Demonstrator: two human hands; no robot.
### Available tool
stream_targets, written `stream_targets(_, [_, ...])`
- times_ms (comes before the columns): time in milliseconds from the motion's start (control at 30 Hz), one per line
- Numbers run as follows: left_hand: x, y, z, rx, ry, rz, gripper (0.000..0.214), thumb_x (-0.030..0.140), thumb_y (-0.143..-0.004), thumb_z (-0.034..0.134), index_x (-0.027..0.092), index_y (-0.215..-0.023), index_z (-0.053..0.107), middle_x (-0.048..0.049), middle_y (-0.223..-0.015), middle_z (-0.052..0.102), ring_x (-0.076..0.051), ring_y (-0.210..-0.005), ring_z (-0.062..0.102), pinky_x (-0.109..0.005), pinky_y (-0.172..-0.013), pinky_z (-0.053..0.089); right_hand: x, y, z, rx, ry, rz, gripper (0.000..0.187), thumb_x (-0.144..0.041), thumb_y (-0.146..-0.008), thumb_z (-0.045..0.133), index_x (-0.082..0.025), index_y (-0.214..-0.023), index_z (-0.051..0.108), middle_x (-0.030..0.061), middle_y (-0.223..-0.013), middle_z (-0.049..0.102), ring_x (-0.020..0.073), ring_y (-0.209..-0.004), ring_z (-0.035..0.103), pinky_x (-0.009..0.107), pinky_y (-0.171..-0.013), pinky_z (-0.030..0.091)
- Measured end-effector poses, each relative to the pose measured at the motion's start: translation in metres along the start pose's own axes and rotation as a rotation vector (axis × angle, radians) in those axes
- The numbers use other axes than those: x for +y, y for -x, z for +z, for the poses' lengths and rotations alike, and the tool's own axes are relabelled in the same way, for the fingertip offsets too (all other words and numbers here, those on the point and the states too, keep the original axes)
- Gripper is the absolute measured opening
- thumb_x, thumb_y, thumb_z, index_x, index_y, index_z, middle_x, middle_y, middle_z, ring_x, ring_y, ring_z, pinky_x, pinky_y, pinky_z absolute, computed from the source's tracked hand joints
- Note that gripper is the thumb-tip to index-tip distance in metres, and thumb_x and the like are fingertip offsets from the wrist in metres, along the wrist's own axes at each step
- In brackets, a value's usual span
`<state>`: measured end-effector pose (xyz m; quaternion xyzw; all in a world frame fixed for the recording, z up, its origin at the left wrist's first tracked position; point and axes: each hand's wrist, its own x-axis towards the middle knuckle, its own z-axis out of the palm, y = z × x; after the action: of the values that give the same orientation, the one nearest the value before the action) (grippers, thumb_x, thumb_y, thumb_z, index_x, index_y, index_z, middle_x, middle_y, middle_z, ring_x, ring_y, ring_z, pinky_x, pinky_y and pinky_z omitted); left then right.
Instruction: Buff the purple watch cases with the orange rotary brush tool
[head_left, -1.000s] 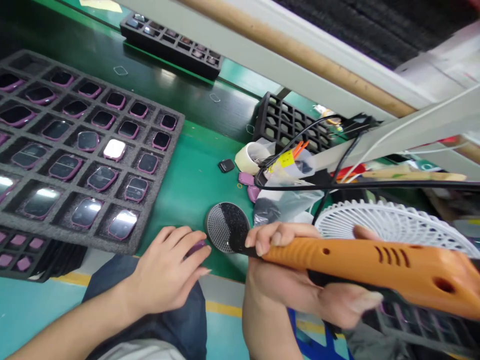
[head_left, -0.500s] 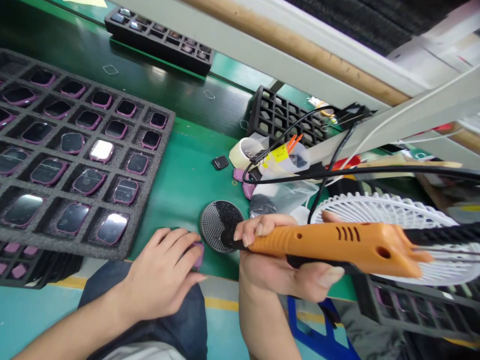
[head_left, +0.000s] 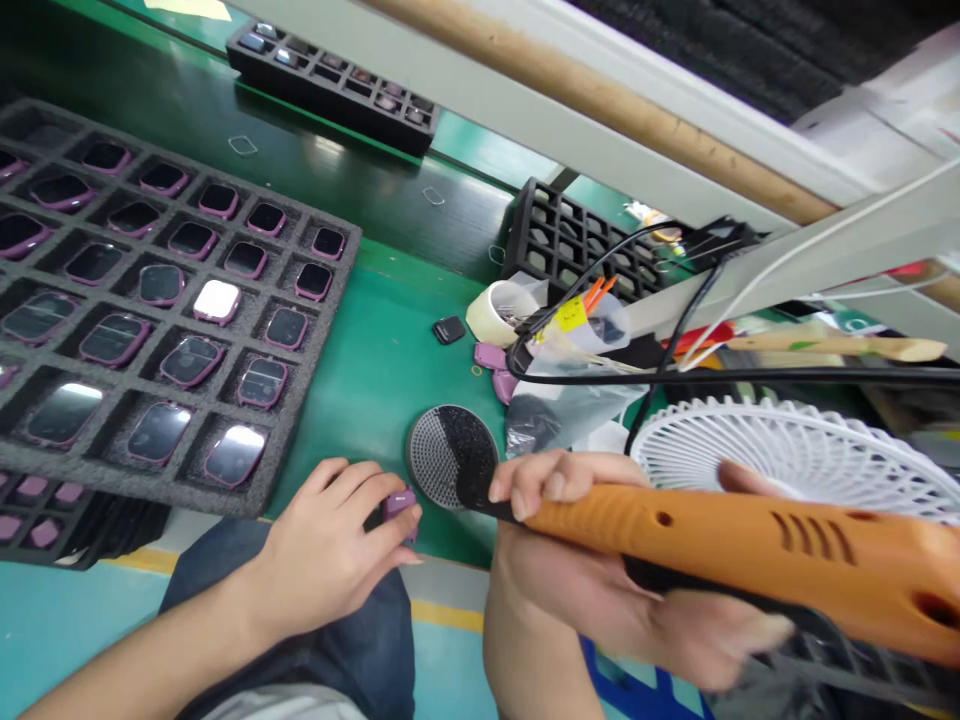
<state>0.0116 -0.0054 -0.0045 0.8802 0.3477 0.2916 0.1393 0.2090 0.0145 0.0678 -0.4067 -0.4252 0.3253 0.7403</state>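
Observation:
My left hand (head_left: pixel 330 550) rests at the bench's front edge, its curled fingers holding a small purple watch case (head_left: pixel 400 502), mostly covered by them. My right hand (head_left: pixel 581 590) is wrapped round an orange power tool (head_left: pixel 720 535) with vent slots and a black lever, which looks like an electric screwdriver. The tool's black front end points left toward a round dimpled dish (head_left: pixel 431 465), partly covered with tiny black pieces that look like screws. Whether its tip touches the dish cannot be told.
A foam tray (head_left: pixel 304 300) of purple-framed watches lies at left. Behind the dish are purple parts (head_left: pixel 491 355), a black square piece (head_left: pixel 448 330), a tape roll (head_left: pixel 495 310) and a plastic bag (head_left: pixel 555 400). A white basket (head_left: pixel 750 430) and black cable (head_left: pixel 750 377) are at right.
The orange tool has swung closer to the camera, its rear end moving right and down. More of the purple watch case shows between my left fingers. The view has shifted slightly.

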Motion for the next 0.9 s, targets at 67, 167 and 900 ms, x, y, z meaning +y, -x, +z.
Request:
stream_targets(67, [0.001, 0.000, -0.001, -0.008, 0.002, 0.000, 0.024, 0.037, -0.105, 0.076, 0.023, -0.125, 0.074, -0.0088, -0.129, 0.074, -0.030, -0.119, 0.067, -0.047, -0.098, 0.047, -0.014, 0.004, 0.003, 0.020, 0.004, 0.020, 0.060, -0.082, -0.092, 0.065, -0.046, -0.139, 0.057, -0.0025, -0.085, 0.064, 0.0205, -0.063, 0.058, 0.039, -0.058, 0.055])
stream_targets(167, [0.002, -0.001, -0.002, -0.019, 0.013, -0.011, 0.024, 0.035, -0.105, 0.075, 0.022, -0.125, 0.075, -0.0091, -0.129, 0.074, -0.030, -0.119, 0.066, -0.049, -0.097, 0.047, -0.026, 0.011, 0.012, -0.002, 0.035, 0.095, 0.051, -0.072, -0.095, 0.071, -0.048, -0.138, 0.059, -0.0022, -0.088, 0.067, 0.0223, -0.067, 0.059, 0.043, -0.062, 0.057])
stream_targets(900, [0.004, -0.003, 0.001, 0.020, 0.041, -0.051, 0.015, 0.033, -0.108, 0.069, 0.022, -0.118, 0.074, -0.0078, -0.126, 0.074, -0.028, -0.117, 0.064, -0.048, -0.099, 0.044, -0.005, 0.021, 0.017, -0.137, 0.000, 0.062, 0.051, -0.068, -0.099, 0.071, -0.047, -0.143, 0.060, -0.0023, -0.090, 0.070, 0.0205, -0.065, 0.062, 0.041, -0.061, 0.058])
